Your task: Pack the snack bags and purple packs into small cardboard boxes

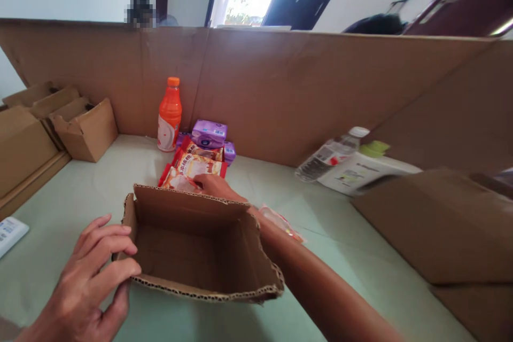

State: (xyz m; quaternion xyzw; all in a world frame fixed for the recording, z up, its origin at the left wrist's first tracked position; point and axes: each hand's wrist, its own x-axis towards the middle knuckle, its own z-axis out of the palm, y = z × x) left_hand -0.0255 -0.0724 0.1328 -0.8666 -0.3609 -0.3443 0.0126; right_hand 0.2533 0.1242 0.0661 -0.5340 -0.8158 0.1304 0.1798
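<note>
An open cardboard box [188, 246] with nothing inside tilts toward me in the middle. My left hand [100, 272] grips its left side, fingers over the edge and thumb near the front rim. Beyond the box, my right hand [214, 184] reaches to the red and white snack packets [196, 164], its fingers closed at the nearest one and partly hidden; whether they pinch it is hard to see. Behind the packets are purple packs [209, 133], and an orange bottle [170, 115] stands upright to their left.
Cardboard boxes [86, 128] stand at the left, near a white item [12, 234]. Another packet [280, 222] lies beside my right forearm. A clear bottle [331, 157], white container [360, 172] and cardboard [436, 224] are at the right. A cardboard wall [272, 85] spans the back.
</note>
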